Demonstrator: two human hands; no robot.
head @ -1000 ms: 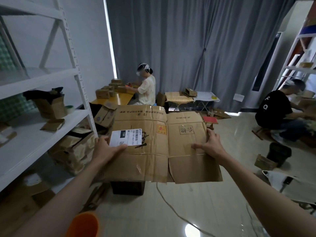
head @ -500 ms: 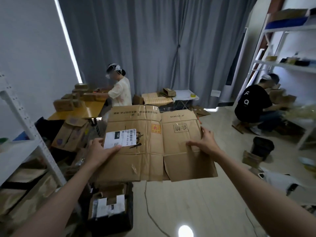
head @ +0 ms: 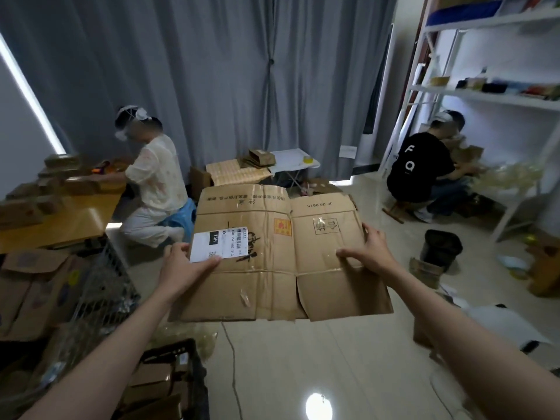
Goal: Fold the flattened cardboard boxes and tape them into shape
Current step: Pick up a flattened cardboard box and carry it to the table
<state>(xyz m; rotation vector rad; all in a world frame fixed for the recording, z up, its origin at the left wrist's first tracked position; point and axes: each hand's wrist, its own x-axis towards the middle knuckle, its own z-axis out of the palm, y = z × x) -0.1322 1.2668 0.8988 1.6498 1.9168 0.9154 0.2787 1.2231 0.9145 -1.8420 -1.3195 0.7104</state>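
Observation:
A flattened brown cardboard box (head: 272, 283) hangs in the air in front of me, held level above the tiled floor. A white shipping label (head: 219, 244) and old tape strips are stuck on its top face. My left hand (head: 181, 265) grips its left edge, thumb lying on the label. At the right edge my right hand (head: 368, 251) holds the box, thumb stretched over the top face and fingers wrapped round the side. The flaps nearest me hang free and slightly bent.
A person (head: 154, 183) sits at a wooden table (head: 60, 222) with small boxes at the left. Another person (head: 421, 174) crouches by white shelving (head: 491, 95) at the right. A black bucket (head: 442, 247), cardboard stacks (head: 33, 286) and a dark crate (head: 172, 380) stand around me.
My view has swung to the right, away from the left shelving, and the room's right side has come into sight. Both hands keep the same hold on the flattened box.

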